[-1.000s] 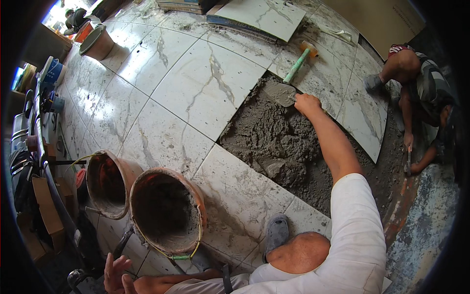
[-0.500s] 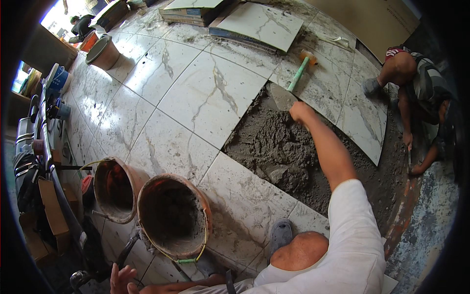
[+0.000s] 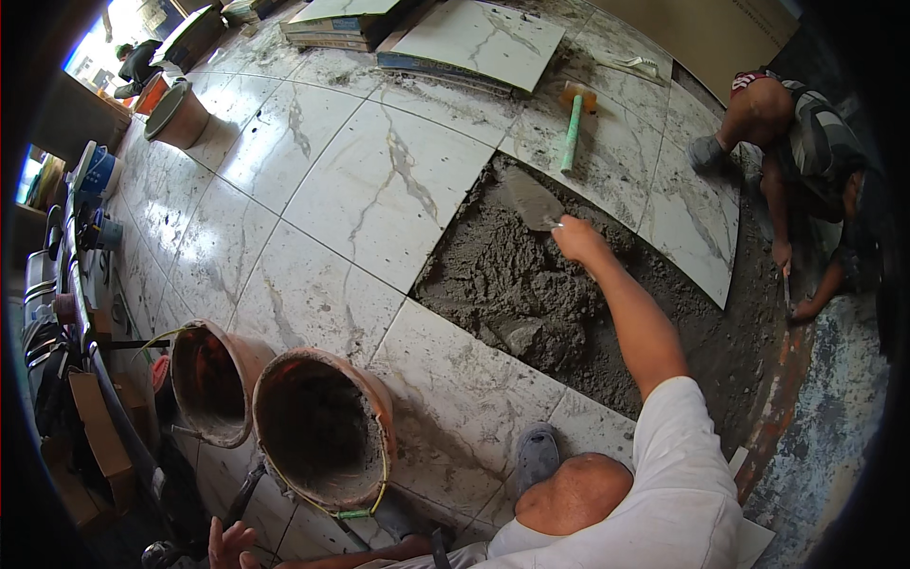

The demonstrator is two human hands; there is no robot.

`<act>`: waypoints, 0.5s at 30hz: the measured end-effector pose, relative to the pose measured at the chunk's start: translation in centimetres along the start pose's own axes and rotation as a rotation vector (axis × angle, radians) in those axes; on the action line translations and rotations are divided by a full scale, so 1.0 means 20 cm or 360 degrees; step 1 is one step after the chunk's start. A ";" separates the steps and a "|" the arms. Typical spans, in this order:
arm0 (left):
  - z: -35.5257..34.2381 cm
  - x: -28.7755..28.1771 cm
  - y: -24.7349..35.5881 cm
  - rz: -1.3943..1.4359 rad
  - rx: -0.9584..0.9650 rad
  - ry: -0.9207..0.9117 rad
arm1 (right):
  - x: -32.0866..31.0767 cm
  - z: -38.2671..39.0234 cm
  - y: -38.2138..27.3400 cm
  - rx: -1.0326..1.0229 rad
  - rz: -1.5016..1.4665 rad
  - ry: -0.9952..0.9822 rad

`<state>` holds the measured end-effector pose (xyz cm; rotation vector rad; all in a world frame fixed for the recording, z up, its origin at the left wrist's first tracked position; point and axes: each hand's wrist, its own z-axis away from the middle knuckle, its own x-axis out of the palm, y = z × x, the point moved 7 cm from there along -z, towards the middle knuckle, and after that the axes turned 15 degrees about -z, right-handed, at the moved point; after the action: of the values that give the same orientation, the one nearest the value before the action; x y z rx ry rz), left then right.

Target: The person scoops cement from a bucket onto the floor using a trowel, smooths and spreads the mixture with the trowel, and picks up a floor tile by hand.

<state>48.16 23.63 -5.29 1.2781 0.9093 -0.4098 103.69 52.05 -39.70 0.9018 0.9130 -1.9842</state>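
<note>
My right hand [image 3: 576,239] is closed around the handle of a pointed trowel [image 3: 534,201]. The trowel's flat grey blade rests at the far corner of a patch of wet grey mortar [image 3: 512,275], which lies in a gap between white marble-patterned tiles. Down at the lower left edge, my left hand [image 3: 230,545] holds nothing, its fingers apart and partly cut off by the frame. Nearest to it stands a mortar-crusted bucket [image 3: 387,417] with dark material inside. A mallet [image 3: 573,133] with a green handle and orange head lies on a tile beyond the trowel.
A second dirty bucket [image 3: 248,370] adjoins the first. Stacked tiles [image 3: 479,43] lie at the far side. Another person [image 3: 773,123] crouches at the right, hands low by the bare floor strip. Motorcycle parts [image 3: 81,313] line the left. Another bucket [image 3: 180,119] stands far left.
My right hand has drawn the trowel slightly back toward me over the mortar, away from the mallet's handle. The whole view has shifted a little. My left hand stays low at the left.
</note>
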 end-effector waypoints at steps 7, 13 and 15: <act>0.01 0.01 -0.01 -0.0081 -0.0031 0.0016 | -0.03 -0.14 -0.07 0.0345 0.0297 -0.0264; 0.07 -0.03 -0.02 -0.0080 -0.0050 0.0031 | 0.05 -0.31 0.03 0.0019 0.0890 -0.0631; 0.06 -0.05 -0.02 -0.0117 -0.0058 0.0039 | 0.01 -0.37 -0.07 -0.0114 0.0819 -0.0464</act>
<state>47.71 22.28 -4.84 1.2215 0.9826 -0.4341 104.38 58.72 -43.15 0.6959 0.5169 -1.5716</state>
